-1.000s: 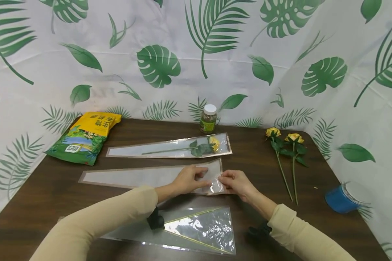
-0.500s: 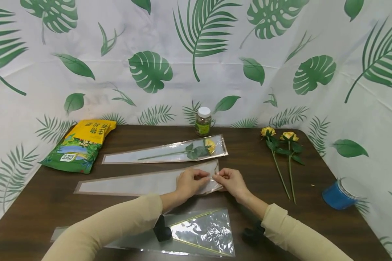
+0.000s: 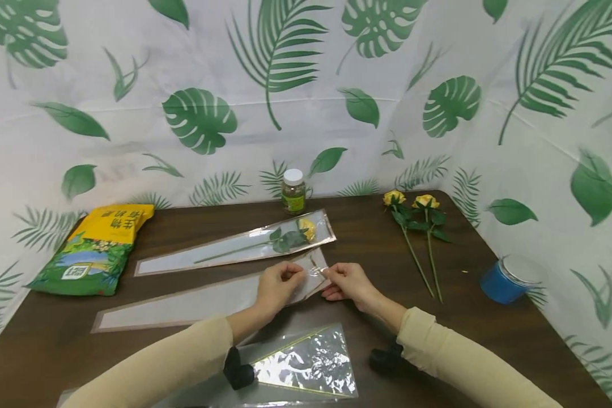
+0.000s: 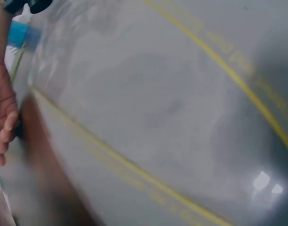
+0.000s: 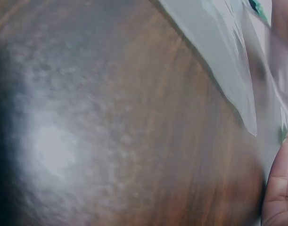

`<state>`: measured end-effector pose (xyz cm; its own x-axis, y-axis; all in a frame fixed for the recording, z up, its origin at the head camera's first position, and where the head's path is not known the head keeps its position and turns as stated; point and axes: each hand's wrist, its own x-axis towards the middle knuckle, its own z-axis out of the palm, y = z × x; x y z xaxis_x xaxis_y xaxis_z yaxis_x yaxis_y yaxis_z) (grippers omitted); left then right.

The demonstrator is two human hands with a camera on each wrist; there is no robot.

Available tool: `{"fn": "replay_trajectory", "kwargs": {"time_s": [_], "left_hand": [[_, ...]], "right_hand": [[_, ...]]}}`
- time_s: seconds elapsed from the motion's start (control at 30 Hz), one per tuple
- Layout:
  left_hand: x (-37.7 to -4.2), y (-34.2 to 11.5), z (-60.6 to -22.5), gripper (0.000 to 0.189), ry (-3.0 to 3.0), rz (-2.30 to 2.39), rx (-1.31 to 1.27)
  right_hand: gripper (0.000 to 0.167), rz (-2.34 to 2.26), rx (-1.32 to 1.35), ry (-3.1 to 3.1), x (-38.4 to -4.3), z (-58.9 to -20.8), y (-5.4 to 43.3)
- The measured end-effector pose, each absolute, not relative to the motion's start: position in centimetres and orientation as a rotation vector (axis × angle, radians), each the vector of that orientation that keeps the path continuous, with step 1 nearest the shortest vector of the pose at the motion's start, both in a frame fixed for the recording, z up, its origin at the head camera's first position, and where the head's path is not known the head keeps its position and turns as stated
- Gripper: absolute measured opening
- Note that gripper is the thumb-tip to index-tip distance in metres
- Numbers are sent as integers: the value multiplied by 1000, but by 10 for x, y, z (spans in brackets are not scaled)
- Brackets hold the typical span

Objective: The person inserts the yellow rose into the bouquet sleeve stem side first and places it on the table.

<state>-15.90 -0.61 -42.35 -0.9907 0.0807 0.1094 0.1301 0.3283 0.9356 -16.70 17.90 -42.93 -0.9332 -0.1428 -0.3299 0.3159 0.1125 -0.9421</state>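
A long tapered flower sleeve (image 3: 183,303), whitish with a pinkish-brown border, lies across the middle of the table. At its wide right end my left hand (image 3: 275,289) pinches the film between thumb and fingers. My right hand (image 3: 354,285) pinches the sleeve's right edge, where the clear film is lifted and creased. Just behind lies a second sleeve (image 3: 173,259) with one yellow rose (image 3: 306,229) inside. Two more yellow roses (image 3: 425,202) with green stems rest at the right. The wrist views are blurred and show little of the fingers' hold.
A clear sleeve with yellow lines (image 3: 306,362) lies under my left forearm. At the back left is a yellow and green bag (image 3: 99,249). A white-capped jar (image 3: 293,192) stands at the back, and a blue can (image 3: 505,280) at the right.
My hands have come closer together at the sleeve's wide end, and its right edge is now lifted and creased. The head view has swung, so the things on the table appear farther left.
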Motion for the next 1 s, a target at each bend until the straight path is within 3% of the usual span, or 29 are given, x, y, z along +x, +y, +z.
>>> {"fn": "replay_trajectory", "kwargs": {"time_s": [0.17, 0.3, 0.47, 0.7, 1.0], "left_hand": [[-150, -39, -415, 16, -2285, -1988, 97], [-146, -48, -411, 20, -2234, -2029, 138], [-147, -41, -412, 17, -2268, -2001, 69], [-151, -27, -414, 16, -2299, -2047, 32], [-155, -4, -416, 18, -2314, -2097, -51]], "right_hand": [[19, -1829, 56, 1960, -177, -428, 150], [23, -1818, 16, 1921, -185, -424, 151], [27, -1903, 43, 2168, -206, -412, 201], [27, -1544, 402, 2820, -224, -403, 297], [26, -997, 487, 2973, -216, -403, 337]]}}
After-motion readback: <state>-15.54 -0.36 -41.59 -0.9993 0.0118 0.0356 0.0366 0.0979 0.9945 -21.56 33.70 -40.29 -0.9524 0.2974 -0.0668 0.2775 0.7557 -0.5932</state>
